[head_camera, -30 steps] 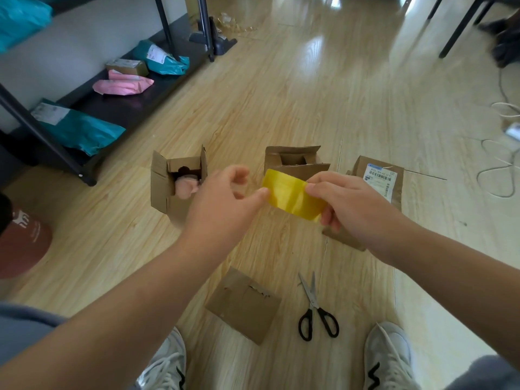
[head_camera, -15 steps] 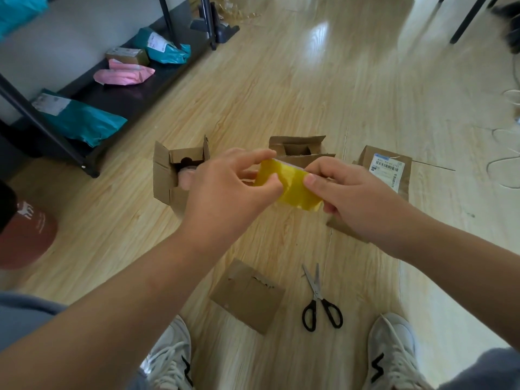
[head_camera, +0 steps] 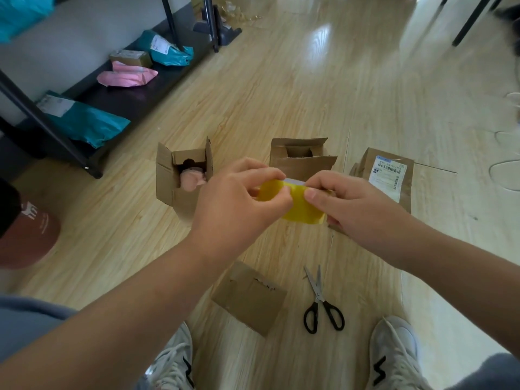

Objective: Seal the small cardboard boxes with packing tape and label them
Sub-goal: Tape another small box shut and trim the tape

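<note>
A yellow roll of packing tape (head_camera: 302, 208) is held above the floor between both hands. My right hand (head_camera: 349, 204) grips the roll from the right, thumb on its face. My left hand (head_camera: 239, 204) pinches at the roll's upper left edge with curled fingers. An open cardboard box (head_camera: 180, 178) with a pink item inside stands at the left. A second open box (head_camera: 302, 159) stands behind the hands. A box with a white shipping label (head_camera: 389, 175) lies at the right. A closed small box (head_camera: 249, 296) lies near my feet.
Black scissors (head_camera: 320, 302) lie on the wooden floor between my two white shoes (head_camera: 394, 353). A black rack (head_camera: 84, 88) at the left holds teal and pink mailers and a small box. A white cable (head_camera: 506, 164) lies at the far right.
My left hand has moved in from the stretched tape end to the roll, its fingers curling onto the top edge. Both hands sit closer together.
</note>
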`<state>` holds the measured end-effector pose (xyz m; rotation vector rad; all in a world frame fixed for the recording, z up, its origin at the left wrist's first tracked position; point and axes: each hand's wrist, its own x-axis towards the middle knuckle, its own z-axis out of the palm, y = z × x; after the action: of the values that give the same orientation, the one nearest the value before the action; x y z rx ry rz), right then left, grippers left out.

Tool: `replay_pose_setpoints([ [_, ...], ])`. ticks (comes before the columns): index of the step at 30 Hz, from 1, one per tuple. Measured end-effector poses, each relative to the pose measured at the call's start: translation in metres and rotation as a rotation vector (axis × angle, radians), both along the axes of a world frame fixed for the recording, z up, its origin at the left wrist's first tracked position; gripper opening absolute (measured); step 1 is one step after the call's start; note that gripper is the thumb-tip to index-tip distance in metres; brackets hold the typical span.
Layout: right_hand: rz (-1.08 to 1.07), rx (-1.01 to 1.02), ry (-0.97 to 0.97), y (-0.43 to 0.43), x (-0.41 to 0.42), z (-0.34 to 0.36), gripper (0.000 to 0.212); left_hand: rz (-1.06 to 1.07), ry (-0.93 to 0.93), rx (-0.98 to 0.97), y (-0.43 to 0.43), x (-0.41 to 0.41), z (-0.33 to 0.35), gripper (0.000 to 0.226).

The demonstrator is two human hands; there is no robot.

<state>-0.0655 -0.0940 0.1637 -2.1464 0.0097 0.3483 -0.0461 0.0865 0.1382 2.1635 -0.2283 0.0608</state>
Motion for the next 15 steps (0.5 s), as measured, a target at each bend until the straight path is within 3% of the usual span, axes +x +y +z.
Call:
replay_pose_setpoints([
  [6, 0.018, 0.0, -0.008, -0.002, 0.0005, 0.0002, 0.02, -0.013, -0.033, -0.078, 0.0048, 0.0022, -0.0015, 0.02],
  [9, 0.021, 0.025, -0.002, -0.0024, -0.0001, 0.0008, 0.02, 0.015, -0.067, -0.088, 0.008, 0.0042, -0.0038, 0.025],
  [15, -0.017, 0.064, 0.005, -0.0059, 0.0014, 0.0011, 0.022, -0.044, 0.05, -0.071, 0.0033, 0.0022, -0.0011, 0.027],
])
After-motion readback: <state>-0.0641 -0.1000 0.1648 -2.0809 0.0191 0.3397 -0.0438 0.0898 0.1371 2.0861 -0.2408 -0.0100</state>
